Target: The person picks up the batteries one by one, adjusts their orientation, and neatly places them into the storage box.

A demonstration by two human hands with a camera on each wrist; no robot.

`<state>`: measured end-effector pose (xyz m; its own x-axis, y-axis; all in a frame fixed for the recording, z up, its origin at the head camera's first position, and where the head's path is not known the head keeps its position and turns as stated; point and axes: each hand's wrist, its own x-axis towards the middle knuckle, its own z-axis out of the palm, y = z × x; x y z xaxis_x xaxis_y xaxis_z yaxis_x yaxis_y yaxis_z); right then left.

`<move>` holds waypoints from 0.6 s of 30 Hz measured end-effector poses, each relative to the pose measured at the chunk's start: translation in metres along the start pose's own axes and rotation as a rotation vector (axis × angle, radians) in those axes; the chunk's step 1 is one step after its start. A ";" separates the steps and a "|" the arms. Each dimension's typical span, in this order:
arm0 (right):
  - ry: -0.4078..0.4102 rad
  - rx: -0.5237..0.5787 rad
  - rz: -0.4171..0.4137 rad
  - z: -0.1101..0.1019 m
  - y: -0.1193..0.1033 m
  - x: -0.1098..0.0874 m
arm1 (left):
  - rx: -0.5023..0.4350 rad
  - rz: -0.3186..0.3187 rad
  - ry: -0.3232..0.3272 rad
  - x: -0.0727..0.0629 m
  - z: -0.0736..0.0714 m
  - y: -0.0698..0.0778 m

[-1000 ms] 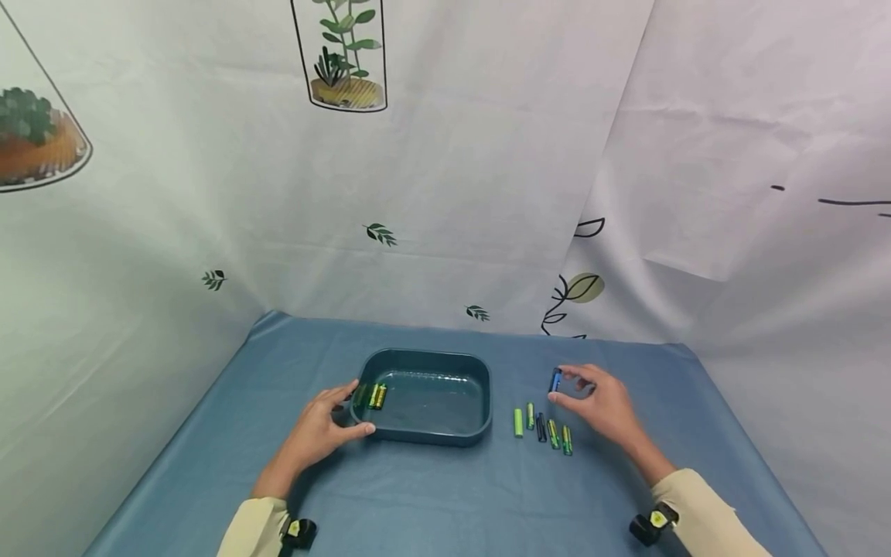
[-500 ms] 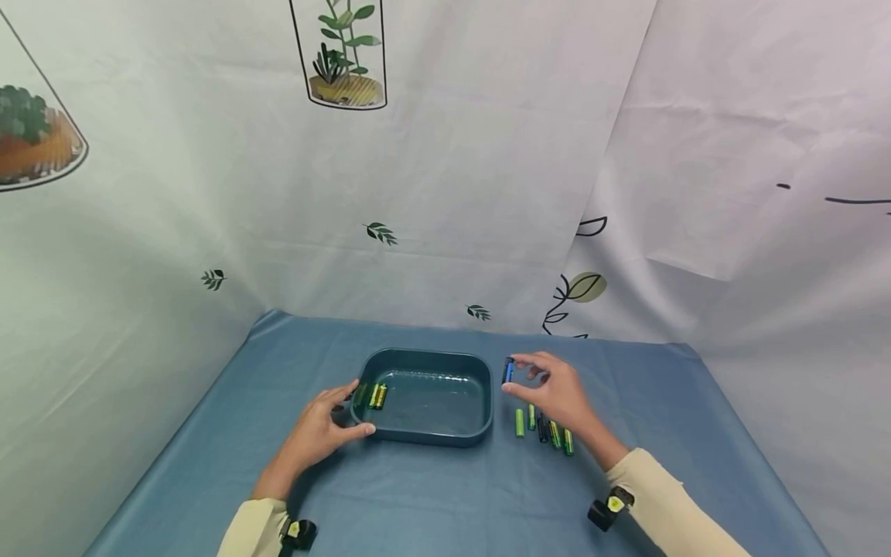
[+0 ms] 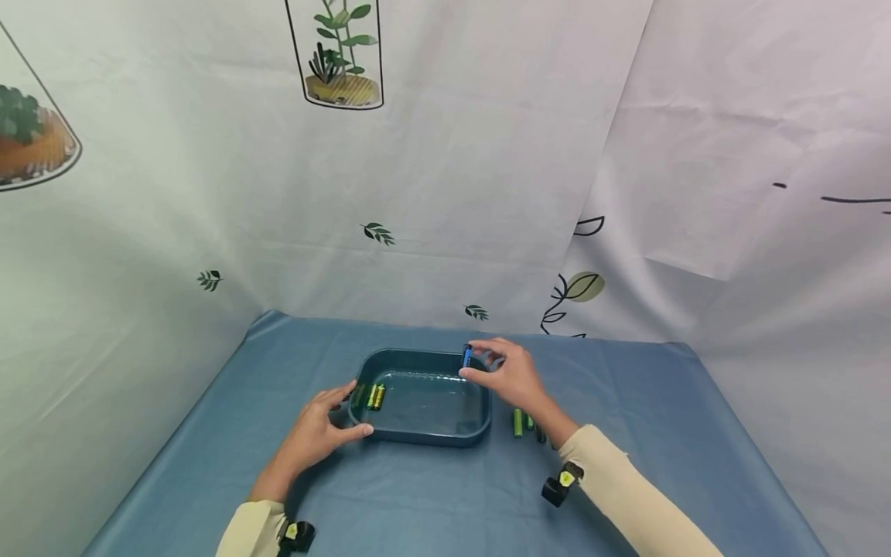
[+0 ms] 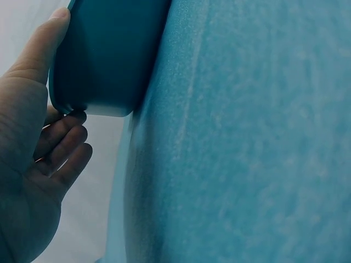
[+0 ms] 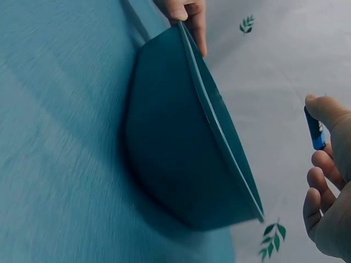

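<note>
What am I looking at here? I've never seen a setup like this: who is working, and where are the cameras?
No machine here: a barehanded person is working. The wide picture comes from a camera worn on the head. The two close-ups come from small wrist cameras, one on each arm.

A blue cloth covers the surface. On it stands a teal tray with two yellow-and-green batteries inside. The left hand grips the tray's left end. The right hand pinches a blue-and-black battery, seemingly raised above the far right corner. More batteries lie right of the tray, partly hidden by the right arm.
</note>
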<state>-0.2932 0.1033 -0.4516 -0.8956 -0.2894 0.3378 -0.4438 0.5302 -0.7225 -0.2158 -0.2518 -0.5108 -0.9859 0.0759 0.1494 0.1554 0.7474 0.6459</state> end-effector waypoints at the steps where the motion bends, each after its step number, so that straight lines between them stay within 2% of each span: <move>1: -0.001 0.007 0.002 0.004 -0.002 0.002 | 0.000 -0.001 -0.001 0.000 0.000 0.000; 10: -0.082 0.046 0.002 0.036 -0.015 0.017 | 0.002 -0.006 -0.001 0.000 -0.001 0.000; 18: -0.156 0.060 0.000 0.060 -0.021 0.021 | 0.008 0.000 0.006 0.000 -0.001 0.002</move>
<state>-0.3010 0.0383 -0.4658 -0.8782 -0.4121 0.2428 -0.4367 0.4834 -0.7587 -0.2156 -0.2511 -0.5093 -0.9854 0.0723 0.1539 0.1551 0.7525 0.6400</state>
